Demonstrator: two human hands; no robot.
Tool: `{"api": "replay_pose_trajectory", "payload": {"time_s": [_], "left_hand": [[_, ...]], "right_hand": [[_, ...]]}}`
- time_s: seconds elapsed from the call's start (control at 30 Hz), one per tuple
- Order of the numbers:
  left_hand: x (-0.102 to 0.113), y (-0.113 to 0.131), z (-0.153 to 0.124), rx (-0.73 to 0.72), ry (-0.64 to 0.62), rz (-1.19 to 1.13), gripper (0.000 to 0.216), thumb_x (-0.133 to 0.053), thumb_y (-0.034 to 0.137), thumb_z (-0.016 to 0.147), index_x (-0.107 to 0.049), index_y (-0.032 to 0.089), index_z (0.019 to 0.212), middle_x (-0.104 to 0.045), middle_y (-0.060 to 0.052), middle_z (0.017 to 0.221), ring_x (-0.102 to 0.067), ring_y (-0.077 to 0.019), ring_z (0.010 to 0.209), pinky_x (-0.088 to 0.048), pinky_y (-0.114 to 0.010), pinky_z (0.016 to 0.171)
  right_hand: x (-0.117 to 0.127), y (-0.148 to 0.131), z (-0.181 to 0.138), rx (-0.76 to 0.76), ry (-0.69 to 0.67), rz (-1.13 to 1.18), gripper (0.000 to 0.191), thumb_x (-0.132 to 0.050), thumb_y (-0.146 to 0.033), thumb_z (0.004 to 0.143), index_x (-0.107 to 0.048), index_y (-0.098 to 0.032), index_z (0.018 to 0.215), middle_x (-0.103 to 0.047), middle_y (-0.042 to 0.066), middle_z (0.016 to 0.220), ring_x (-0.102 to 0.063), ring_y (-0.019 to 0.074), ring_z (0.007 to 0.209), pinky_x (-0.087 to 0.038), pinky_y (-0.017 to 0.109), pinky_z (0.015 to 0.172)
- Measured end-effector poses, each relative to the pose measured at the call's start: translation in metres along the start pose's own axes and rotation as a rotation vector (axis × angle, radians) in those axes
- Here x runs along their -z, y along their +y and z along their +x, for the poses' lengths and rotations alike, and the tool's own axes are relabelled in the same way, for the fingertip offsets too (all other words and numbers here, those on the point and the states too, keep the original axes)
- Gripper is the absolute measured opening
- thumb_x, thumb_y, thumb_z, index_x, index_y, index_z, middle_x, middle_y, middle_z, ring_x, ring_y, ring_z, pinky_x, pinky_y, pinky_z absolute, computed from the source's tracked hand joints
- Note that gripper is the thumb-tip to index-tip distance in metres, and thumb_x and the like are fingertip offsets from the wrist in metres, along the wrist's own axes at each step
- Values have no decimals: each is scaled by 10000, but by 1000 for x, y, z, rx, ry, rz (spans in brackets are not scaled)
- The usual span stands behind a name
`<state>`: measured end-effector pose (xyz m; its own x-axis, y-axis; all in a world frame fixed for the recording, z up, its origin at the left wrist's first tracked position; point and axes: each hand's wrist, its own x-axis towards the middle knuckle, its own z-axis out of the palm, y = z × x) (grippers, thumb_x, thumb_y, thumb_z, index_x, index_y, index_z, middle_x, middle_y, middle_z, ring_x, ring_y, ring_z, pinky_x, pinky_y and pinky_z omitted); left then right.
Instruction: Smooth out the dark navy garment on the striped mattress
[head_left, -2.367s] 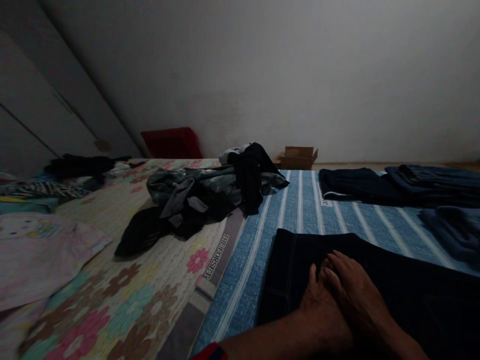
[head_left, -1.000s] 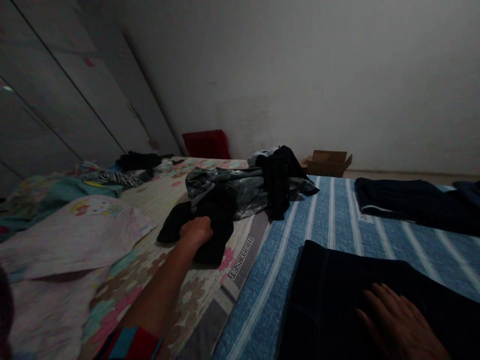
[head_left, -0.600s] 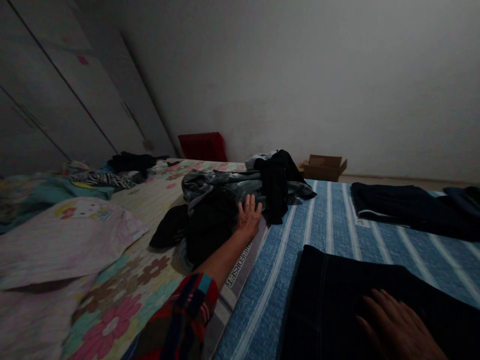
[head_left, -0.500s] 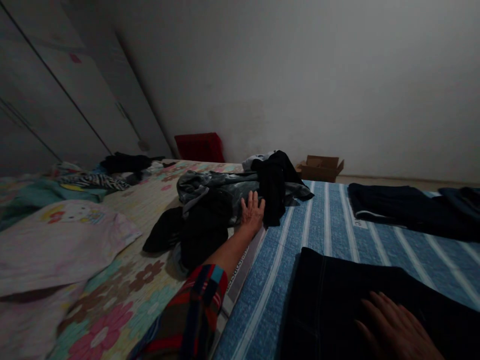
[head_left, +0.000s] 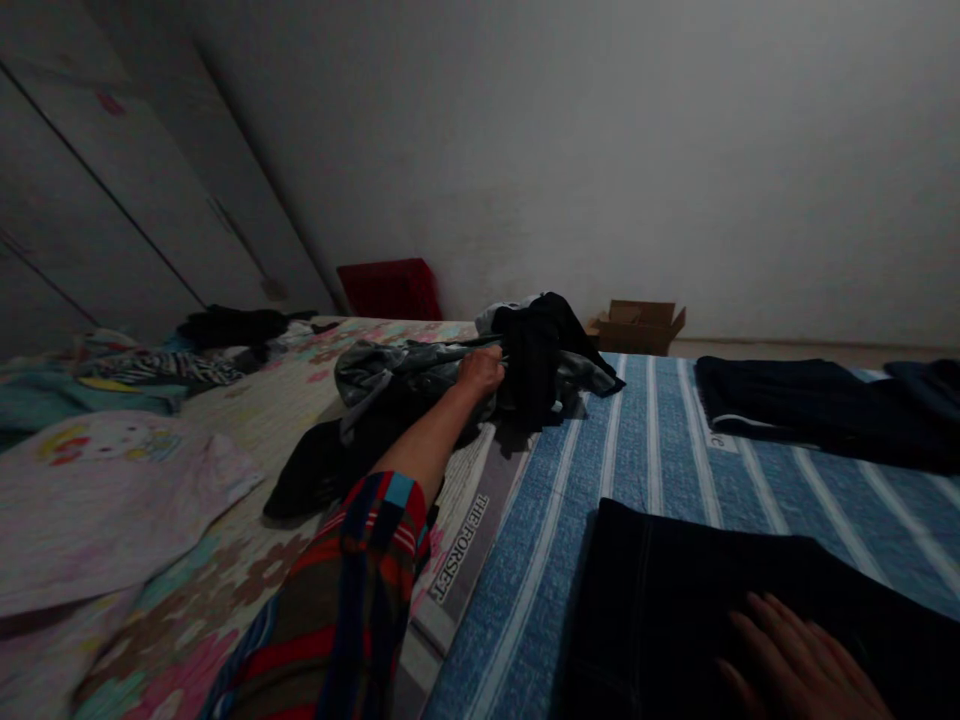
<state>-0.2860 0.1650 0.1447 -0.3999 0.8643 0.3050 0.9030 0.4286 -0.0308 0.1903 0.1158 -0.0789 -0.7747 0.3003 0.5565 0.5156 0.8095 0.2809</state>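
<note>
My left hand (head_left: 481, 371) reaches far out over a heap of dark and grey clothes, its fingers closed on the grey patterned garment (head_left: 420, 365). Just right of that hand hangs a black garment (head_left: 532, 350), part of the same heap. A second black piece (head_left: 322, 465) lies nearer, partly behind my forearm. At the lower right, my right hand (head_left: 806, 655) rests with its fingers stretched out on dark trousers (head_left: 660, 600), spread flat on the blue striped cover (head_left: 517, 590).
Folded dark trousers (head_left: 795, 405) lie at the right. On the left are a pale pink top (head_left: 127, 520) and a pile of mixed clothes (head_left: 165, 365) on the flowered sheet (head_left: 292, 555). A cardboard box (head_left: 637, 325) and a red object (head_left: 390, 288) stand by the wall.
My left hand has gone from lying spread on the heap to closed on the grey garment. Part of the heap is lifted and shifted, uncovering more printed sheet. My right hand has barely moved.
</note>
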Motion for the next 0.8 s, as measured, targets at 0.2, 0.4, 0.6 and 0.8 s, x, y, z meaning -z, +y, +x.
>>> {"api": "replay_pose_trajectory", "payload": {"time_s": [0.2,0.4,0.6,0.8], "left_hand": [[3,-10,7,144,62,-126,194,-498,193,804,-635,175,940,-674,-68,965,-599,-208,933,-414,-265,774],[5,-23,14,347,91,-252,223,-519,327,888,-610,132,947,-637,-56,980,-594,-183,916,-463,-388,830],[7,-28,15,537,100,-418,273,-554,348,875,-584,142,1052,-607,-58,1044,-599,-194,921,-505,-384,791],[1,-32,14,677,179,-642,292,-555,334,876,-562,145,1099,-592,-64,1072,-598,-191,909,-522,-372,760]], "right_hand": [[26,-5,26,60,59,-93,468,-393,-523,870,-713,-188,931,-681,158,1015,-664,290,879,-534,418,678],[40,-16,43,-72,109,-22,574,-228,-454,941,-719,-171,850,-696,157,949,-670,284,841,-516,432,681],[48,-17,49,-74,117,-21,572,-227,-425,947,-720,-153,846,-695,166,938,-671,275,844,-514,416,689],[51,-18,51,-70,130,-26,549,-231,-417,952,-710,-162,866,-696,148,943,-665,260,860,-502,403,712]]}}
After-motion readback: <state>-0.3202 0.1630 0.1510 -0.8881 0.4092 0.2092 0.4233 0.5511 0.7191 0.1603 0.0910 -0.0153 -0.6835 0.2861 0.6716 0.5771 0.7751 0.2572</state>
